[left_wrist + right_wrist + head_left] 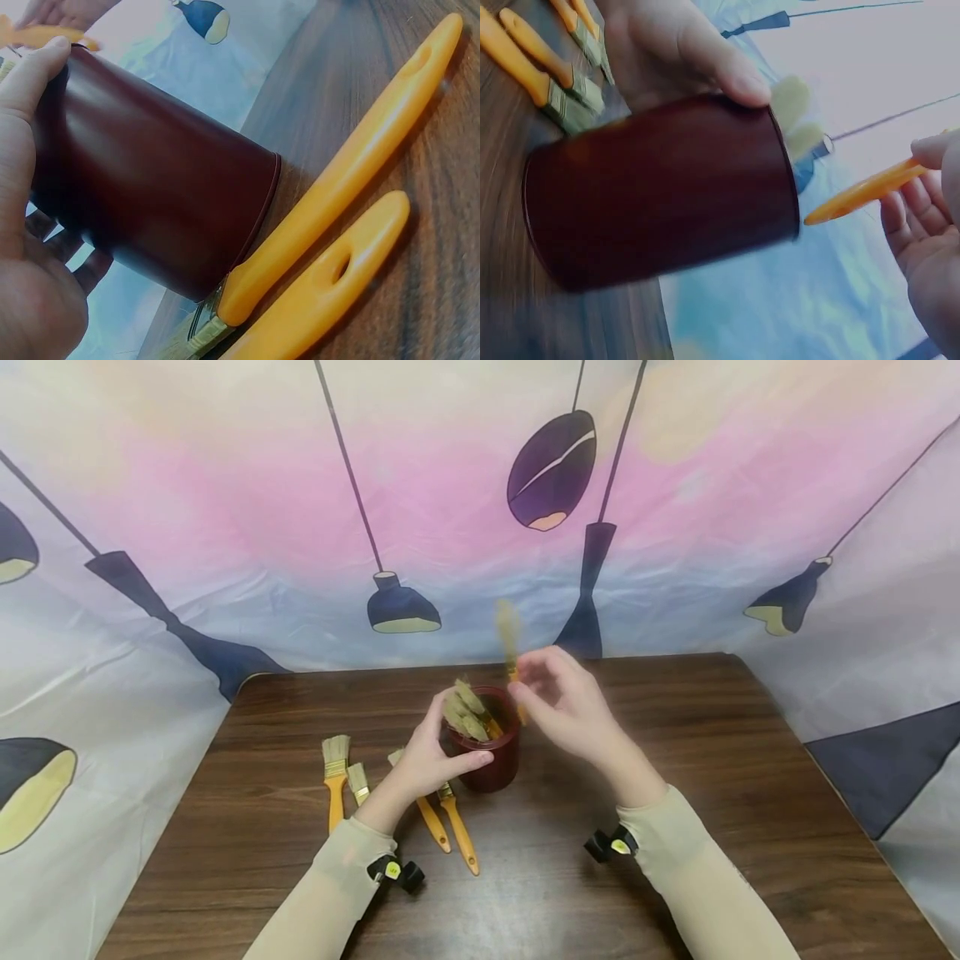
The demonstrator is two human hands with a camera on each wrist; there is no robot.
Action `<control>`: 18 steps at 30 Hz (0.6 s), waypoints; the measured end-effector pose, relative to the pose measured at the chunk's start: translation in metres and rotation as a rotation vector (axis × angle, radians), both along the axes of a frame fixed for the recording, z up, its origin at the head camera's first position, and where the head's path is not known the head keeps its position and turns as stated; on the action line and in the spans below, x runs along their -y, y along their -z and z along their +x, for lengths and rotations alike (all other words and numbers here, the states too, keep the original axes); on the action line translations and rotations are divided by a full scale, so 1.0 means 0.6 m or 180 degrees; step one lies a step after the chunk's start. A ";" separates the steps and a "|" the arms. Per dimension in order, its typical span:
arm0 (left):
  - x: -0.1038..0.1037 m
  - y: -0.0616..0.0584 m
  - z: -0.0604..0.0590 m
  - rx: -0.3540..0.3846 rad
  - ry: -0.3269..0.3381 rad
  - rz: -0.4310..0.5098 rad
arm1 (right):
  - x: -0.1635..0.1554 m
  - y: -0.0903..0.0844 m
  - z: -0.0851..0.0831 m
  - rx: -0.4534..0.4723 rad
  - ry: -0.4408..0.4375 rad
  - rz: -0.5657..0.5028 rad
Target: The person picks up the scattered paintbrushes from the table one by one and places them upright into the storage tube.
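A dark red cup [497,760] stands on the wooden table [675,760] with several brushes' bristles sticking out of it. My left hand [427,756] grips the cup's side, thumb near the rim [34,75]. My right hand [566,702] pinches a yellow-handled paintbrush [512,652] just above the cup's mouth, bristles up and blurred. In the right wrist view the brush's orange handle [859,193] points at the cup's [667,187] rim, held by my fingers [930,225]. The left wrist view shows the cup [150,180] close up.
Several more yellow-handled brushes lie on the table left of the cup: one [336,777] apart at the left, two [457,827] under my left wrist, also close in the left wrist view [352,172]. A printed cloth backdrop [450,510] surrounds the table.
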State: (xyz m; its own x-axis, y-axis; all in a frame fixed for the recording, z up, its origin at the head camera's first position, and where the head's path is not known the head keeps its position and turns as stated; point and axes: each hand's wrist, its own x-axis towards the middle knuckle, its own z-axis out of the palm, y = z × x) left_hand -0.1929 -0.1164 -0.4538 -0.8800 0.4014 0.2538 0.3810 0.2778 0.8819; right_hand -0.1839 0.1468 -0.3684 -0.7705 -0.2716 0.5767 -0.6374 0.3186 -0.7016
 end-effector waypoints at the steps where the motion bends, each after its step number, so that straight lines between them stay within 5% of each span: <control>1: 0.000 0.000 0.000 0.0004 0.0005 0.0021 | 0.008 -0.001 -0.003 -0.0010 -0.0068 -0.0013; 7: -0.002 -0.002 0.001 0.0016 0.0028 0.0035 | 0.040 0.002 -0.009 -0.0061 -0.0261 0.0033; 12: -0.006 -0.024 0.011 -0.0010 0.0054 0.0045 | 0.042 0.017 -0.009 0.0136 -0.0312 0.0309; 18: 0.000 0.000 0.001 -0.0042 0.0035 0.0029 | 0.031 0.041 -0.014 -0.0101 -0.0296 0.0872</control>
